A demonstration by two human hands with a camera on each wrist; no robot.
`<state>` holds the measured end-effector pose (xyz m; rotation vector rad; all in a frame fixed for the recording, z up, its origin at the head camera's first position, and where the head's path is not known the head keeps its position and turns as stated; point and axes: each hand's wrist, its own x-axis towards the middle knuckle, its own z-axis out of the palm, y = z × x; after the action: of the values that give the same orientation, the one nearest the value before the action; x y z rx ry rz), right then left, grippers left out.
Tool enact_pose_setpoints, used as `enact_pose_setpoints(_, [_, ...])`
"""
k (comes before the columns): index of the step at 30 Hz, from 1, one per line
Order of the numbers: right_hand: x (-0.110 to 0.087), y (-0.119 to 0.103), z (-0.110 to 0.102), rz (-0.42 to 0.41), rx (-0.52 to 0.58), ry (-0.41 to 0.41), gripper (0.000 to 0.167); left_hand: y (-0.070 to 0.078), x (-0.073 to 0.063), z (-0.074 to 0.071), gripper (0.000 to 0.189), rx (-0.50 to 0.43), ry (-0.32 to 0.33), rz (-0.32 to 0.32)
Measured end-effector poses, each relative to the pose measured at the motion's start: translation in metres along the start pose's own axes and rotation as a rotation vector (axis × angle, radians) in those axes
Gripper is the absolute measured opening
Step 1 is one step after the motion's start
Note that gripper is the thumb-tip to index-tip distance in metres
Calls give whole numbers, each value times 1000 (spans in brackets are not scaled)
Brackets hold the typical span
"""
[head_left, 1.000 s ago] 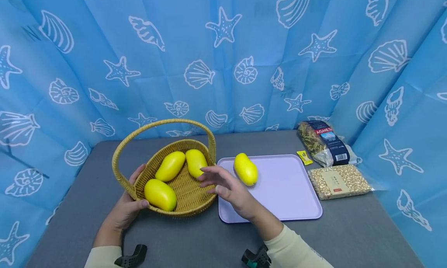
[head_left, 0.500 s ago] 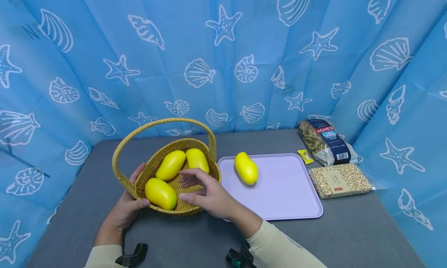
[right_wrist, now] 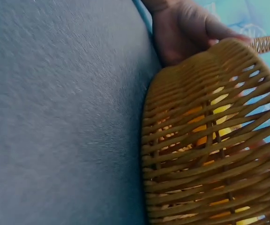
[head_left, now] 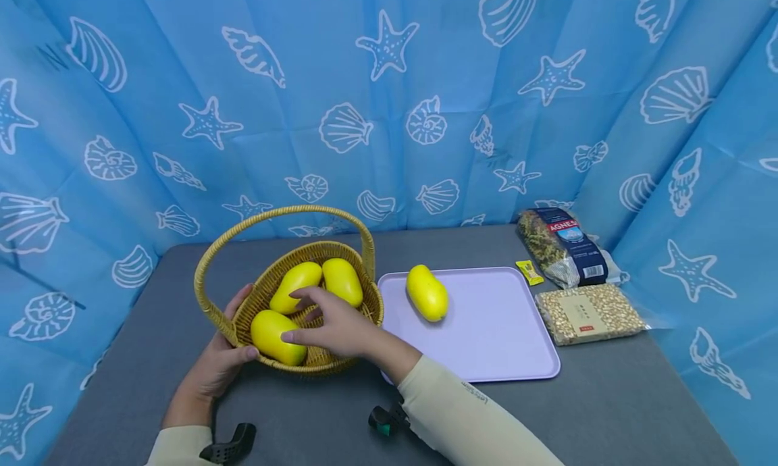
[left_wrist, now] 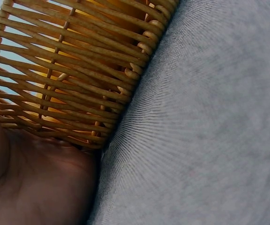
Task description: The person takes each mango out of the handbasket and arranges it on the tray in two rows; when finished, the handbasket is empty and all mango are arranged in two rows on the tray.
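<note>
The near mango [head_left: 267,332] lies inside the basket [head_left: 333,365] by your right hand [head_left: 333,324], its fingers loosely parted with no grip evident, while your left hand [head_left: 220,366] curls round the basket's side, probably steadying it.

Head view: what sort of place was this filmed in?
Probably a staged filming corner: a blue curtain printed with white seashells and starfish hangs behind and to both sides of a grey flat-topped table, and a black curved device sits by the left wrist.
</note>
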<state>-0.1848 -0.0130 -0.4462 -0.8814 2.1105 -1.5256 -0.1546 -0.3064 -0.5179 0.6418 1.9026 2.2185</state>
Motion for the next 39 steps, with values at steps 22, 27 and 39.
enact_pose_setpoints(22, [20, 5, 6, 76, -230, -288, 82, -1, -3, -3, 100, -5, -14, 2])
enact_pose_setpoints(27, [23, 5, 8, 115, -199, -282, 83, -2, -3, -4, 100, 5, -3, -18])
enact_pose_setpoints(39, [23, 8, 7, 105, -163, -223, 71, -3, -1, -2, 102, -6, -2, -14])
